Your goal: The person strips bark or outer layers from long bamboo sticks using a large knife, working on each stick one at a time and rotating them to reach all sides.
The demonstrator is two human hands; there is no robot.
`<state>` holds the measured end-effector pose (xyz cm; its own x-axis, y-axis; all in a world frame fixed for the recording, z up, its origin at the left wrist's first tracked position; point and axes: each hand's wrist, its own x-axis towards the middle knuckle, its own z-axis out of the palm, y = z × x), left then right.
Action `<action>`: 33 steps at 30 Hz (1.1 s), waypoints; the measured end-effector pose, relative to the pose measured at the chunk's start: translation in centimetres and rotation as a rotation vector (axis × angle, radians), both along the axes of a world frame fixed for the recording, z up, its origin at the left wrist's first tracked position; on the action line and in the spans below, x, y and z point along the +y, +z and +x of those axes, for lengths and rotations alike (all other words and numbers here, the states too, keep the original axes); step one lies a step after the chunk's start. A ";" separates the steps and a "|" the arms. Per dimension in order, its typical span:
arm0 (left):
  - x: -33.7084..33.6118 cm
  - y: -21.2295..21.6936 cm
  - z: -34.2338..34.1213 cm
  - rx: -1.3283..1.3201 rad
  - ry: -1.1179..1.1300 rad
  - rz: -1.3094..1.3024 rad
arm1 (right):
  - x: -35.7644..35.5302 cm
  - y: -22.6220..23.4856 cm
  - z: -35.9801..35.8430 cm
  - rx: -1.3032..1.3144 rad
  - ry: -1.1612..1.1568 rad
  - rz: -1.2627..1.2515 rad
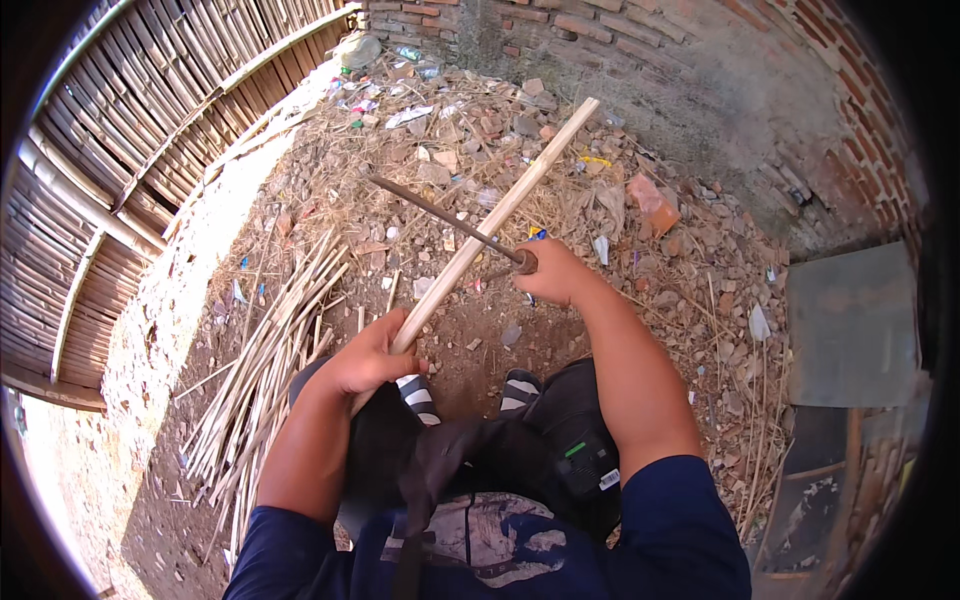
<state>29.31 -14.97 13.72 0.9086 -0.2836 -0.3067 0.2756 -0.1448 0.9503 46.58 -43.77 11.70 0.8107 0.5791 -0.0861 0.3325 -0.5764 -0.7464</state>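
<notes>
Pretty trashy dirt yard [465,390], left hand [368,360] gripping a pale stick [508,212], right hand [558,272] closed round a knife [432,209] crossing it

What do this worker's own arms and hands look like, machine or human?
Human. The left hand and right hand are bare, without gloves. The left forearm and right forearm are uncovered, with no watch or cables visible. Short navy-blue sleeves cover the upper arms.
</notes>
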 end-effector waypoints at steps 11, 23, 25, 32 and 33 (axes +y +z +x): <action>-0.3 0.4 0.0 0.054 0.051 -0.072 | 1.7 1.0 -0.9 -0.048 0.073 -0.081; -1.0 1.4 0.1 0.065 0.042 -0.066 | -0.2 0.8 -0.2 -0.097 -0.089 0.031; -0.8 1.5 -0.4 0.105 0.078 -0.131 | 1.0 1.4 -1.3 -0.134 0.017 -0.039; -0.9 1.1 -0.2 0.127 0.043 -0.138 | -2.0 -0.6 2.5 -0.045 -0.217 0.020; -1.1 1.3 -0.2 0.126 0.039 -0.120 | -2.0 -0.8 2.5 -0.050 -0.218 0.037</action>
